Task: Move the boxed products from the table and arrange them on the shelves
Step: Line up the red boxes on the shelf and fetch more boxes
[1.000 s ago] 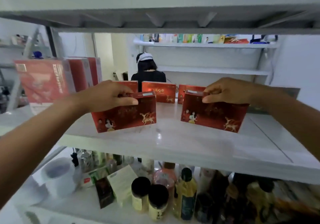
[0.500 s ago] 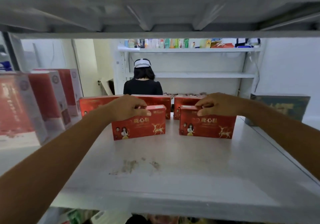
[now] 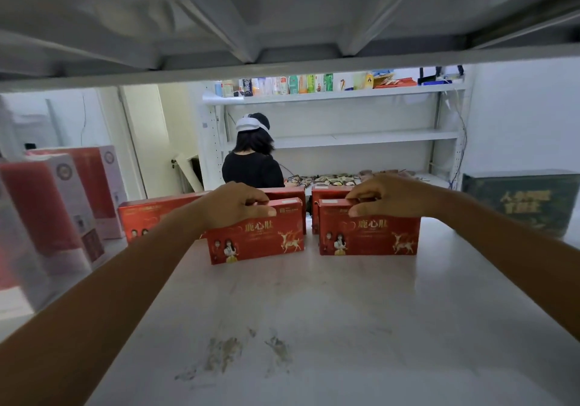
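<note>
- The left hand [image 3: 233, 206] grips the top edge of the left box [image 3: 255, 236]; its fingers [image 3: 255, 197] curl over the back of the top, the thumb pressed on the front, pinching the box.
- The right hand [image 3: 387, 197] grips the top edge of the right box [image 3: 368, 236] the same way, its fingers [image 3: 361, 195] curled over the top and the thumb on the front face.
- Both red boxes stand on their long edges on the shelf [image 3: 314, 311], long axes running from 9 to 3 o'clock, printed fronts with the deer picture facing the camera.
- The left box is turned slightly, its right end a little farther back; the right box sits nearly square.
- The two boxes stand side by side with a narrow gap between them, around the middle of the shelf.
- Just behind them, at 12 o'clock, a back row [image 3: 329, 193] of like red boxes stands; whether it touches the front pair cannot be told.
- At 9 o'clock tall pink boxes [image 3: 53, 214] stand upright.
- At 3 o'clock, well apart, sits a dark green box [image 3: 521, 201].
- Beyond the shelf a person [image 3: 252, 160] in black faces a far rack [image 3: 345, 137].
</note>
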